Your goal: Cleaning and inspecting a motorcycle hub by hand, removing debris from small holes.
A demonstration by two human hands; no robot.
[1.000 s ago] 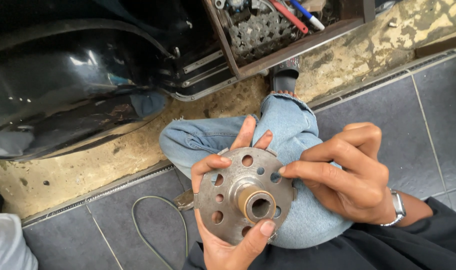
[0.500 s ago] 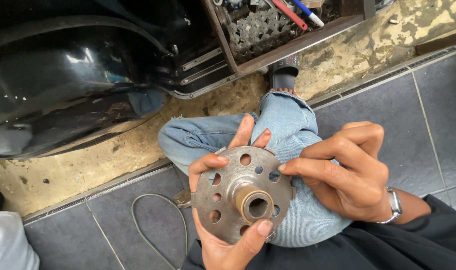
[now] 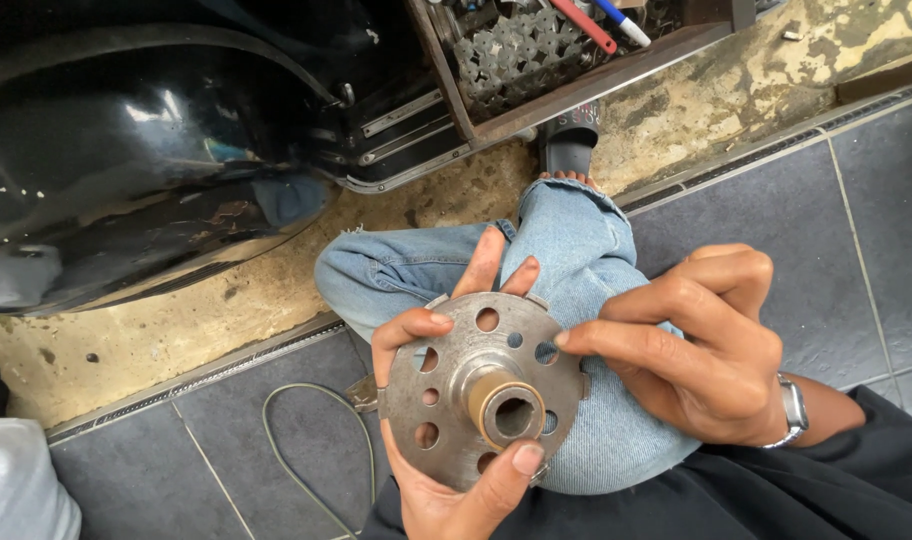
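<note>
A dull grey metal disc [image 3: 481, 393], round, drilled with holes and carrying a brassy central hub, is lying over a denim-clad knee [image 3: 566, 250]. The left hand [image 3: 446, 440] is cupping it from 7 o'clock, fingers wrapping its rim. The right hand [image 3: 701, 345], loosely curled, is touching the rim at 2 o'clock with its fingertips.

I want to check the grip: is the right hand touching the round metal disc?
Touching. In the head view, the right hand's fingertips rest on the edge of the metal disc.
</note>
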